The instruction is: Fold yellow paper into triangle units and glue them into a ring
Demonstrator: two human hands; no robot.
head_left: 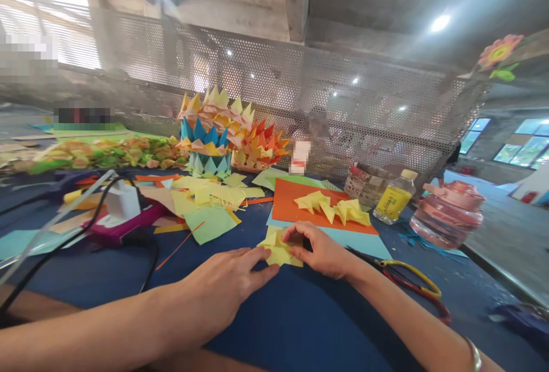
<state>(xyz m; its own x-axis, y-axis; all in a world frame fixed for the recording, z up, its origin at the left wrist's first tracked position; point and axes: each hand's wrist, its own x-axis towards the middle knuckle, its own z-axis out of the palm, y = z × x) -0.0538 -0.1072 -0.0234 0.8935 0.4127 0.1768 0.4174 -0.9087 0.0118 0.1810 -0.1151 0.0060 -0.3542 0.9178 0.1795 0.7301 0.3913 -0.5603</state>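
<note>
A small folded yellow paper [278, 250] lies on the blue tabletop in front of me. My left hand [234, 280] grips its left edge, thumb below and fingers above. From the right, my right hand [319, 246] has its fingertips and thumb curled onto the paper's upper right side. Just beyond, several folded yellow paper pieces [352, 212] rest on an orange sheet [285, 203], which overlaps a light blue sheet [358, 243]. Scissors [412, 280] with red and yellow handles lie by my right forearm.
Folded paper crowns [206, 137] stand at the back beside a heap of green and peach paper pieces [107, 153]. Yellow paper scraps [210, 197], a magenta power strip [128, 223] and cables are on the left. A yellow-labelled bottle [394, 197] and pink jug [448, 217] stand right.
</note>
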